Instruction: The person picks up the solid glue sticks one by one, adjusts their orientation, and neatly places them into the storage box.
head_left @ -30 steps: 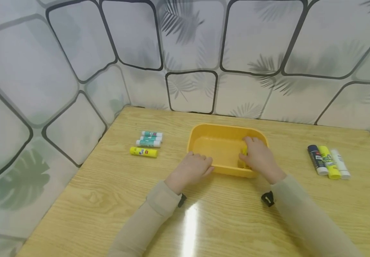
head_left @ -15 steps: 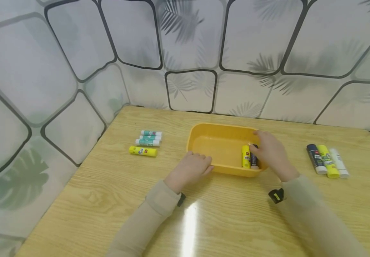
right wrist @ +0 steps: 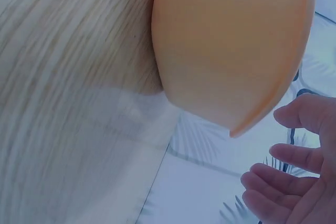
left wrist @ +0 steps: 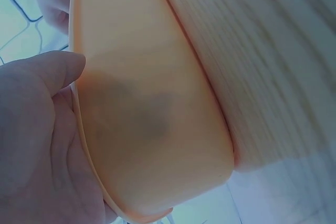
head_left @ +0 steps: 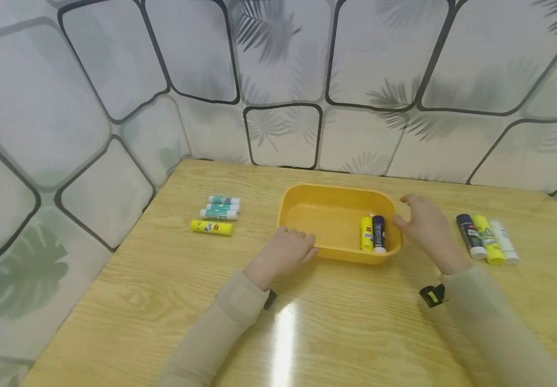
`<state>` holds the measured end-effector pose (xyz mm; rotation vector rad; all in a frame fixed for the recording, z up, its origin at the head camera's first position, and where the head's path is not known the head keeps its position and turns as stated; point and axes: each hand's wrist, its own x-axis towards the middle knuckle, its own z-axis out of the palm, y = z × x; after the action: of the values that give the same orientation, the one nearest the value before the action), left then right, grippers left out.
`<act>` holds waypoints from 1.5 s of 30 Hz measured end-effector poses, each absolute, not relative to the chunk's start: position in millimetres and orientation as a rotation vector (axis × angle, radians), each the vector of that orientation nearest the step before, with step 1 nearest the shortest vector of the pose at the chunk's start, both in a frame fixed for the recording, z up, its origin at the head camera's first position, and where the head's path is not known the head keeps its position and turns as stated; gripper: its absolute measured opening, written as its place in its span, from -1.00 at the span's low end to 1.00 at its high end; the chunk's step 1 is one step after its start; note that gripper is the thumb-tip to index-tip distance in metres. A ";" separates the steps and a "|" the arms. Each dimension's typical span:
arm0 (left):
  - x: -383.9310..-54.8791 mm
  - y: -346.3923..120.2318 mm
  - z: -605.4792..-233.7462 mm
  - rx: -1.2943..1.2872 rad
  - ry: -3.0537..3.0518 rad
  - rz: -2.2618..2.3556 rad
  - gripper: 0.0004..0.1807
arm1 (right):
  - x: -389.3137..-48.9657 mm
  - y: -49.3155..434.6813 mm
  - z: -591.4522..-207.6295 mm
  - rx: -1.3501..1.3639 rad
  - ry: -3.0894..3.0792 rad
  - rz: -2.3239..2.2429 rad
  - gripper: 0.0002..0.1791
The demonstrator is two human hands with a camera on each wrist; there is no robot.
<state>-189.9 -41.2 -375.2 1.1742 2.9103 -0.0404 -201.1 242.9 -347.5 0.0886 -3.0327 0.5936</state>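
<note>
A yellow plastic tray (head_left: 329,236) stands on the table. Inside its right end a yellow glue stick (head_left: 366,234) and a dark blue glue stick (head_left: 378,234) lie side by side. My left hand (head_left: 283,255) holds the tray's near left rim; in the left wrist view the thumb lies on the outer wall and the fingers reach over the rim. My right hand (head_left: 426,231) is just off the tray's right end, fingers spread and relaxed, holding nothing. The right wrist view shows that hand (right wrist: 299,166) apart from the tray's outer wall (right wrist: 226,40).
On the left lie several glue sticks: small teal-and-white ones (head_left: 218,214) and a yellow one (head_left: 212,227). To the right, a dark blue (head_left: 471,236), a yellow (head_left: 488,239) and a white glue stick (head_left: 504,242) lie in a row. A patterned wall (head_left: 356,140) borders the table's back.
My right hand has left the glue sticks in the tray and moved right, past the rim, uncovering the yellow and dark blue ones. The left hand has stayed on the rim.
</note>
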 end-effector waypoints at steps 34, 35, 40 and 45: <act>-190.9 -40.7 -374.5 1.156 2.900 -0.033 -0.71 | -197.9 346.5 -346.7 -0.134 -3.105 0.483 -0.40; -191.0 -40.7 -374.4 1.155 2.899 -0.033 -0.71 | -197.9 348.4 -346.5 -0.148 -3.111 0.488 -0.40; -191.7 -41.1 -375.8 1.160 2.906 -0.036 -0.71 | -198.1 356.2 -347.9 -0.179 -3.162 0.466 -0.42; -191.9 -41.6 -378.0 1.182 2.930 -0.036 -0.71 | -199.1 364.4 -353.7 -0.202 -3.228 0.459 -0.42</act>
<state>-191.9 -41.6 -378.0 1.1815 2.9301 -0.0362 -199.1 364.4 -353.7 -0.2022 -3.2280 0.4592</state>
